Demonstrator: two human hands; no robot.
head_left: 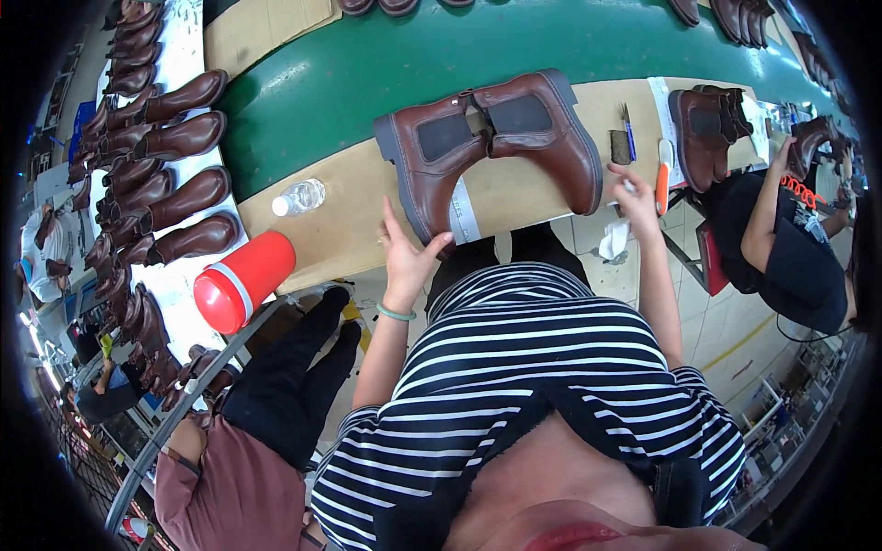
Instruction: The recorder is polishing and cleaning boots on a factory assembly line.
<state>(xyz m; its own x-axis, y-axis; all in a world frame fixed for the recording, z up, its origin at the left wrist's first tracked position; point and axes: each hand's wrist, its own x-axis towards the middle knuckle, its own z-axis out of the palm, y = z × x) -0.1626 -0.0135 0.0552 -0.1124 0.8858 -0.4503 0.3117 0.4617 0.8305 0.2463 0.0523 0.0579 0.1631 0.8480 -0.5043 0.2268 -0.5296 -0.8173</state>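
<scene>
Two brown ankle boots with dark elastic side panels lie on their sides before me, the left boot and the right boot. Their shaft openings meet in the middle. My left hand, with a green bangle at its wrist, is open beside the left boot's toe, thumb and fingers spread. Just right of the other boot's toe is my right hand, its fingers partly curled around a crumpled white cloth that hangs below them. One finger points toward the boots. Whether either hand touches leather is unclear.
Brown card covers the near edge of the green bench. A clear bottle and red flask stand left. An orange-and-white cutter, blue pen and dark block lie right. Brown boots line the left; co-workers flank me.
</scene>
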